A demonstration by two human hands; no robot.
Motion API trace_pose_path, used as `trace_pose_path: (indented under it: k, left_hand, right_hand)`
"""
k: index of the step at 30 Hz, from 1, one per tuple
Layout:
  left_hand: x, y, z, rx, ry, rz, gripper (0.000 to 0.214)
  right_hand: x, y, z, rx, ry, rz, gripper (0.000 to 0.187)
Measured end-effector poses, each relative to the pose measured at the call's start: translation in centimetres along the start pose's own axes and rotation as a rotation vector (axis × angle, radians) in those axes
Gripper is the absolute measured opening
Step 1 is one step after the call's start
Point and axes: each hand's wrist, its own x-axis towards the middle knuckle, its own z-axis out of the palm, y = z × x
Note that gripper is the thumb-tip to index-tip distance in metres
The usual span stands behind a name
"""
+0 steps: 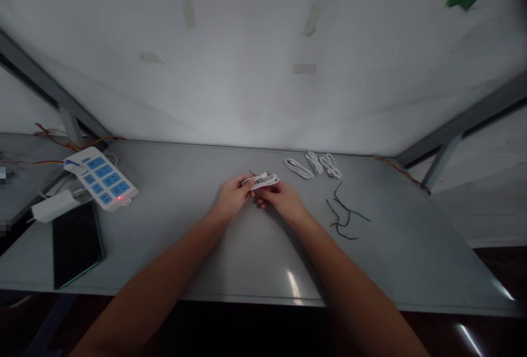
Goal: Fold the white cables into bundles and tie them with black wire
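The left hand point(233, 196) and the right hand point(284, 202) are both closed on a folded white USB cable point(260, 182), their fingers curled around it, holding it just above the grey metal worktop point(197, 167). Beyond and to the right of the cable, three coiled white cables point(313, 163) lie side by side, and nearer on the right, thin black wires point(343, 214) sprawl loosely. Well to the left of the cable sit a white power strip with blue sockets point(101, 178), a white charger block point(53, 206) touching its edge, and a flat black glass-faced device point(77, 244). Red and orange wires point(69, 140) trail farther left and beyond the cable.
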Motion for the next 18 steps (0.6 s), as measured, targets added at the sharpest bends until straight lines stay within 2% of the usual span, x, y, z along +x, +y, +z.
trace_pose_path:
  k: [5,11,15,18]
  left_hand:
    - [0.0,0.2,-0.1,0.163,0.054,0.016,0.03]
    - [-0.6,0.5,0.1,0.466,0.135,0.105,0.028]
    - [-0.6,0.2,0.1,0.644,0.151,0.162,0.024]
    - [-0.5,-0.2,0.0,0.644,0.114,0.164,0.024]
  right_hand:
    - [-0.8,0.1,1.0,-0.304,0.138,-0.008,0.015]
    - [-1.9,-0.6,1.5,-0.928,0.245,-0.245,0.014]
    - [-2.1,-0.7,1.1,-1.106,0.19,-0.38,0.016]
    - [-2.0,-0.6,0.7,-1.171,0.135,-0.472,0.016]
